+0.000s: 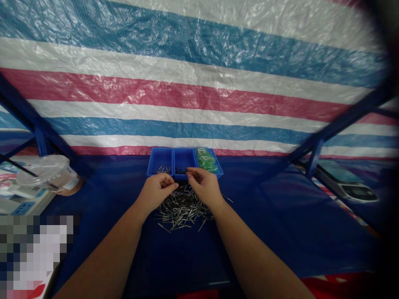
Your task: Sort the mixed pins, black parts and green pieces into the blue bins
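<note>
A heap of thin silver metal pins (183,209), perhaps nails or rivets, lies loose on the blue table, with darker small pieces among them. Over its left side my left hand (156,190) is closed, thumb and fingertips together; what the pinch holds is too small to name. Opposite it my right hand (205,185) is also pinched, close to the tray's front rim, its grip likewise unclear. Just behind both hands stands a blue three-part tray (173,160). Some silver pins lie in its left part, a few dark pieces in the middle, and green plastic packets (206,160) in the right.
At the left are a lidded plastic cup (64,178) with brown contents and a power strip (31,201). A digital scale (349,185) stands at the right. Blue metal bars (311,141) slant up on both sides, before a striped plastic sheet (199,95).
</note>
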Action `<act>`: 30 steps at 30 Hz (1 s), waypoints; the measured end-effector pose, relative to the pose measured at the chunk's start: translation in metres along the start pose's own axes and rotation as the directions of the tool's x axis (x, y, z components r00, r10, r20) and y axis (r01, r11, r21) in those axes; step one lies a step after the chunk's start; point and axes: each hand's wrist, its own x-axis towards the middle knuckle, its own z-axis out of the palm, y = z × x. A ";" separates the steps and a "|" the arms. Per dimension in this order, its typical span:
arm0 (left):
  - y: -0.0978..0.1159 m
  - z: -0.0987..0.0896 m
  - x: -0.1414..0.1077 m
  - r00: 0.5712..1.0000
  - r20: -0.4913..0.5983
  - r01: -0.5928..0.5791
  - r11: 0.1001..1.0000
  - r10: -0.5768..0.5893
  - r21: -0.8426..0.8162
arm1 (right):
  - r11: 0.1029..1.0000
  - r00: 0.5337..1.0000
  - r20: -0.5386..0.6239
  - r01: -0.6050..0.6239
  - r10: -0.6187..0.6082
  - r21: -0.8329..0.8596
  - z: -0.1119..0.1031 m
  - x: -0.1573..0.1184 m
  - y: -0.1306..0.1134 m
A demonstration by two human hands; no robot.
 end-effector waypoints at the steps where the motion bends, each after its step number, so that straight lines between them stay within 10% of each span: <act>1: 0.000 0.000 0.000 1.000 0.007 0.006 1.000 -0.006 -0.026 | 1.000 1.000 0.002 0.003 -0.003 -0.001 0.000 0.000 -0.001; 11: 0.009 0.004 -0.001 0.999 0.047 0.010 0.940 0.006 -0.341 | 0.996 0.985 0.150 0.078 -0.084 0.045 -0.006 -0.005 -0.017; 18: 0.014 0.005 -0.004 0.991 0.111 -0.033 0.945 0.073 -0.325 | 0.933 0.957 0.287 -0.132 0.032 0.336 0.001 -0.006 -0.015; 24: 0.010 -0.001 -0.005 0.990 -0.032 -0.129 0.977 0.137 0.167 | 0.928 0.990 0.097 -0.132 0.104 0.349 -0.005 0.002 -0.007; 30: 0.007 -0.004 -0.004 0.985 0.073 -0.172 0.832 0.158 0.527 | 0.973 0.991 0.044 -0.136 0.130 0.188 -0.005 0.004 0.006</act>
